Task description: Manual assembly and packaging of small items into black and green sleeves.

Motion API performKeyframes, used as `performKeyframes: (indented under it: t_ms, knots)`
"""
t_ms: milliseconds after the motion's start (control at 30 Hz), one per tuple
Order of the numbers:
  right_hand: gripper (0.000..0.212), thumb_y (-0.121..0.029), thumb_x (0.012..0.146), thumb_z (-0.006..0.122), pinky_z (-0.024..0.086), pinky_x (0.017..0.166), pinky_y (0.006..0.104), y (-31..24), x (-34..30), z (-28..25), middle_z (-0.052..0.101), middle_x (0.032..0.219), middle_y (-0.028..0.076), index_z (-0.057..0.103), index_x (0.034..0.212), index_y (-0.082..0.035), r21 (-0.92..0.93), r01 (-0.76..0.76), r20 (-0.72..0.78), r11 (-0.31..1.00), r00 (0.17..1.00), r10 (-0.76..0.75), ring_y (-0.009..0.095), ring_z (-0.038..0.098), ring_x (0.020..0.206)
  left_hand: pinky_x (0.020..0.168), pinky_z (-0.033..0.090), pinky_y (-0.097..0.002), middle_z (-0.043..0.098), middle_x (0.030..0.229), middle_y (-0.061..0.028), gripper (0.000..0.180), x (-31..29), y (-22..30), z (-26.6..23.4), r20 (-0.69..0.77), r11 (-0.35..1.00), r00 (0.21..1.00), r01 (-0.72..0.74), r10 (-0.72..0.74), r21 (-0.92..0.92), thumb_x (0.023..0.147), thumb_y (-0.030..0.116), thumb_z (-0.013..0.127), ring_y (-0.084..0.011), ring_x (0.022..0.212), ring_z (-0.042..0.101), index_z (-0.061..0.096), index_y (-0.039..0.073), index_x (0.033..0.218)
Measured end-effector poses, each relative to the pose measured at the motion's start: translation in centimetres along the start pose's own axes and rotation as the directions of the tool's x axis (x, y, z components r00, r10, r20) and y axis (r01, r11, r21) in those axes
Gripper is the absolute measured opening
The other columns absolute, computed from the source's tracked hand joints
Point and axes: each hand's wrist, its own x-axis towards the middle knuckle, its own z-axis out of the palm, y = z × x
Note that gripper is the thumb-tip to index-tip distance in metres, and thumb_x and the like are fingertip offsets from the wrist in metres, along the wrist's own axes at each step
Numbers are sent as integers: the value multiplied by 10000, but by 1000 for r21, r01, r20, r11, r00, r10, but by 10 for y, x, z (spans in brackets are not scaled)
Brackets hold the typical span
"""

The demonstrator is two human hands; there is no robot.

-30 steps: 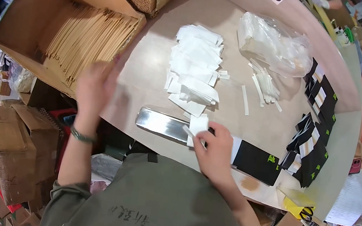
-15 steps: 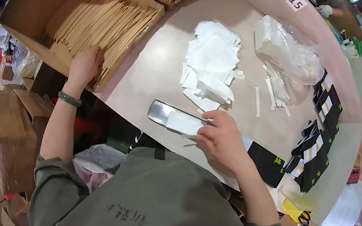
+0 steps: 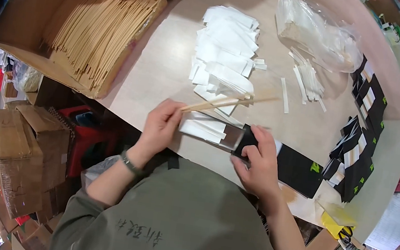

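My left hand [image 3: 162, 125] was closed around a few slim wooden chopsticks [image 3: 197, 107], pinched between thumb and fingers at their near ends. They slanted up and to the right, above the far edge of a shallow metal tray [image 3: 230, 138], and their blurred tips reached past the lower end of a heap of white paper napkins [image 3: 228, 41]. I wore a dark bracelet [image 3: 131, 164] on that wrist.

In the tray, white folded slips [image 3: 202, 127] lay lengthwise toward its left part, with bare, shiny bottom to their right. My right hand [image 3: 256, 160] was at the tray's right end, its fingers bent over a black paper piece [image 3: 246, 139] and its thumb spread below; I cannot tell how firmly it gripped. Just to the right of it lay a flat black sleeve [image 3: 299, 172] with a green mark.

An open cardboard box [image 3: 23, 10] of more chopsticks stood at the far left of the table [image 3: 165, 63]. Beyond the napkins, narrow white packets [image 3: 307, 81] lay near a clear plastic bag [image 3: 321, 37], and filled black sleeves [image 3: 362, 165] overlapped along the right-hand wall.
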Motion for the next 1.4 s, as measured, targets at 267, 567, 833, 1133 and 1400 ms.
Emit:
performKeyframes:
  t_ms: [267,567,833,1133,1400]
  knots:
    - [293,-120,718,808,432,1020,476,6,5,-3,520,1358,223,531,759,-32,2,62,8,998,998,-62,429,466,1273,763,421,-221,632,933,-8,148,21,-1,-91,334,968,919,244,-210,-63,960,91,615,-90,851,541,677,-3,1056]
    - [297,-165,739,807,439,1002,468,3,18,4,541,1327,210,554,810,-27,6,148,23,989,989,-148,409,483,1246,751,546,-308,686,908,-127,122,38,27,10,368,930,928,-184,58,318,857,42,694,-231,818,670,711,32,977]
    - [326,-172,729,809,432,1016,476,-5,14,-1,504,1357,240,558,867,-16,-72,70,35,995,997,-68,419,482,1241,783,549,-286,687,1025,-100,230,30,38,55,346,973,910,221,-229,63,927,50,637,-137,890,669,642,-36,1140]
    - [265,-182,756,761,493,791,422,-8,34,-17,586,1031,165,681,995,-101,1,258,179,966,950,-254,339,590,944,757,502,-366,623,1076,-146,595,32,36,-7,499,470,795,-607,345,641,661,258,857,-294,903,620,588,52,1150]
    - [548,-362,682,852,382,1073,496,55,-8,-88,490,1340,270,639,1047,-14,-161,-27,221,987,973,63,449,421,1301,689,479,-345,577,987,-168,395,7,58,20,676,976,710,207,-197,67,736,172,696,-242,805,572,517,-27,1026]
